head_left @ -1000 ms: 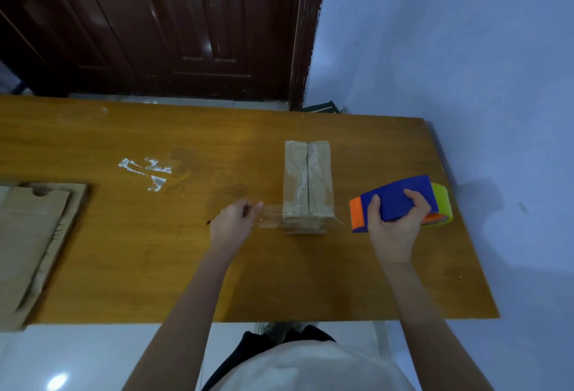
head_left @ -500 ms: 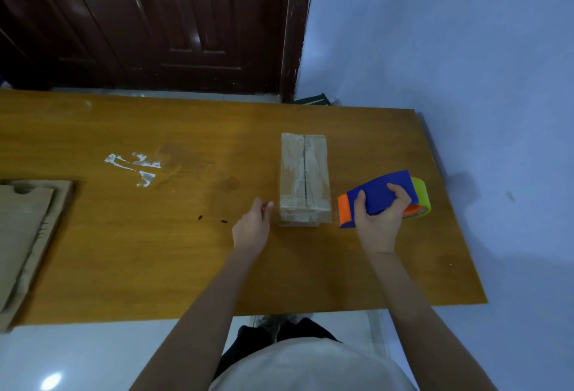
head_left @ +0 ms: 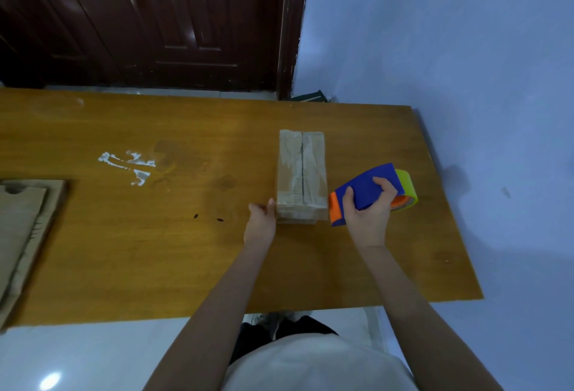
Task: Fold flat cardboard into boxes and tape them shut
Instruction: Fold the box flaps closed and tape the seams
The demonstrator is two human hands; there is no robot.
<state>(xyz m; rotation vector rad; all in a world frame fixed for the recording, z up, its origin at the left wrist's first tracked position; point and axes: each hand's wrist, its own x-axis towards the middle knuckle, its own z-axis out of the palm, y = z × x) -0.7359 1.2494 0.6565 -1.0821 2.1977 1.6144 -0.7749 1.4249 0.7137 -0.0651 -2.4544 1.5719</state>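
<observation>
Cardboard box [head_left: 302, 173], folded and glossy with clear tape, lay lengthwise on the wooden table [head_left: 124, 251], right of the table's middle. The left hand [head_left: 261, 220] pressed against the box's near left corner, thumb up along the edge and fingers touching the side; whether it pinched anything could not be told. The right hand [head_left: 368, 209] gripped a tape dispenser [head_left: 369, 193], fingers curled over its blue body, with the orange end just beside the box's near right corner and a yellow-green roll at the far side. Farther left, white tape scraps [head_left: 130, 165] stuck to the tabletop, and flat cardboard sheets [head_left: 21, 235] lay at the left edge. A dark door [head_left: 155, 18] stood beyond the table
</observation>
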